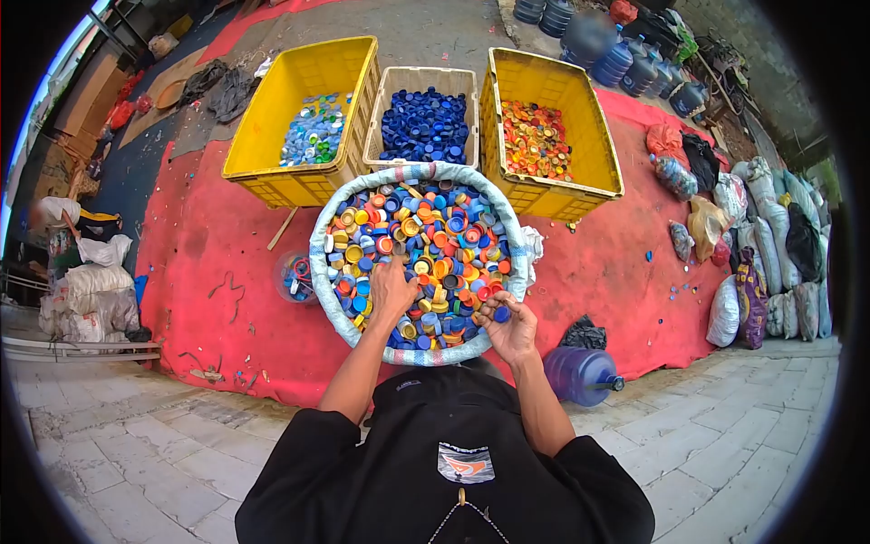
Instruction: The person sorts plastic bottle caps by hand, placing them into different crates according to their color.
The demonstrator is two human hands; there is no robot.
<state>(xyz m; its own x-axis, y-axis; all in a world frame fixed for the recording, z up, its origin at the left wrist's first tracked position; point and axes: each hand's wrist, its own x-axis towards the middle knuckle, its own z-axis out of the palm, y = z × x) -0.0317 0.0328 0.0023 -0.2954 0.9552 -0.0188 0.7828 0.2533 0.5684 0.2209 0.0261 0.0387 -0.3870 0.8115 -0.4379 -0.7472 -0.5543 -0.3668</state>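
A round sack with a rolled pale rim [324, 263] is full of mixed bottle caps [444, 258] in blue, orange, yellow, red and white. Over its left-centre, my left hand [395, 288] reaches down among the caps with its fingers bent; whatever its fingertips hold is too small to make out. My right hand [510, 326] is at the sack's lower right edge, palm up, with a dark blue cap [501, 314] held in its curled fingers. Beyond the sack, a white crate [372, 136] of dark blue caps stands between two yellow crates.
The left yellow crate [263, 150] holds light blue, green and white caps; the right one [594, 127] holds orange, red and yellow caps. A large bottle [577, 374] lies at the lower right. Filled sacks [766, 213] line the right side. Another person [59, 213] is at far left.
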